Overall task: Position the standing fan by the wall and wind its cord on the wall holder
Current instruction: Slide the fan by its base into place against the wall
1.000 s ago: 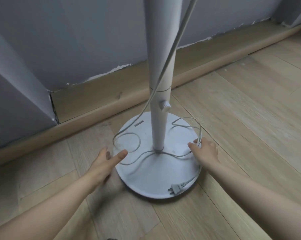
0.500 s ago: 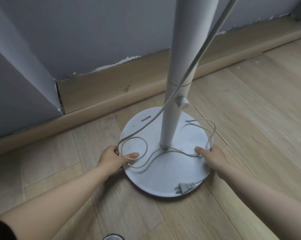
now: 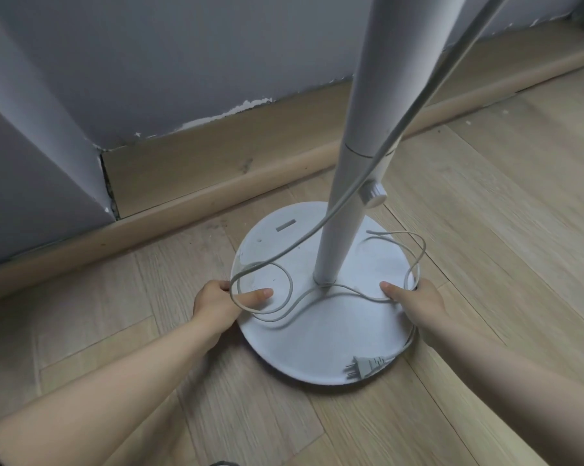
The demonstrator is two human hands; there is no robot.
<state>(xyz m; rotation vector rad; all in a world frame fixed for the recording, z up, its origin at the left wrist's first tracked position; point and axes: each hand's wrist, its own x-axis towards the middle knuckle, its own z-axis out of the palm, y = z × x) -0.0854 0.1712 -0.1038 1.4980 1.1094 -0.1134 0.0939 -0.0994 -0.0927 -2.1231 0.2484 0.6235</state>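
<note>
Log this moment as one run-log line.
left hand: grips fan base rim | right hand: grips rim | cord: loose on base | plug: unplugged

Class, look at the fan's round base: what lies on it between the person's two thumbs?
In the head view, between the left hand and right hand, the cord snakes across the base past the foot of the pole.

- Fan base (image 3: 321, 344) on floor (image 3: 485, 230), near skirting (image 3: 216, 183) behind.
- My left hand (image 3: 216, 299) grips its left rim, right hand (image 3: 418, 299) its right.
- Cord (image 3: 284, 307) and plug (image 3: 364, 364) lie on base.
</note>
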